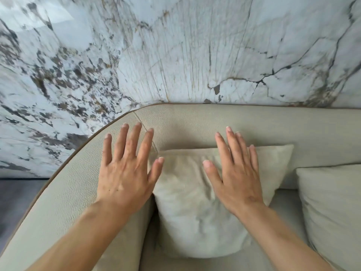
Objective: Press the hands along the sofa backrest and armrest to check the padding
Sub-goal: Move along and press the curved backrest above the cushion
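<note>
I see my left hand (125, 173) flat, fingers spread, grasping nothing, on the armrest (64, 192); my right hand (236, 173) flat and released over the cushion (191, 222).

A sofa (195, 122) is upholstered in pale beige pebbled leather, matt and finely grained, edged with smooth brown piping (64, 163). Two cushions, one centred (187, 212) and one at the right (332, 202), are covered in soft, suede-like cloth, faintly creased. The wall (175, 45) behind is clad in glossy white marble veined grey and brown.
</note>
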Available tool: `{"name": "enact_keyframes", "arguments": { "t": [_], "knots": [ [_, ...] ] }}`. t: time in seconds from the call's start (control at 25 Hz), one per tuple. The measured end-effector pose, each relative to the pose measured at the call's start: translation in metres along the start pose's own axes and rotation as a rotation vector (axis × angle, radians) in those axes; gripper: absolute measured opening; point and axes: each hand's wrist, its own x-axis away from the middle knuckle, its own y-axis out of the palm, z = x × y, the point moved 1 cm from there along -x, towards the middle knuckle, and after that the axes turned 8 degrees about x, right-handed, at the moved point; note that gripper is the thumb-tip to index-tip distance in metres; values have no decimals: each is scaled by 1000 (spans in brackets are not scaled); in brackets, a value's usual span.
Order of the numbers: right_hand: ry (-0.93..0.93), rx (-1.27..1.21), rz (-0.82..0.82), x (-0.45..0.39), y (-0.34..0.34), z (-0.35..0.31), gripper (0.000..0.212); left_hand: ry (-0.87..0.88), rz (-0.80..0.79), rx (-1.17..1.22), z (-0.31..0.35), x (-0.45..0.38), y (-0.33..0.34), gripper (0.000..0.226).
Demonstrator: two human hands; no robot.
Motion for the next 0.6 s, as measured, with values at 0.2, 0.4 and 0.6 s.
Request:
{"name": "enact_keyframes", "arguments": {
  "t": [0.2, 0.4, 0.6],
  "knots": [
    [-27, 40, 95, 34, -61, -4, 67, 11, 132, -16, 17, 48, -37, 66],
    [-15, 81, 173, 69, -147, -10, 68, 20, 214, -13, 45, 75, -104, 67],
    [-5, 63, 182, 111, -268, -16, 69, 2, 251, -70, 80, 119, -212, 67]
  ]
}}
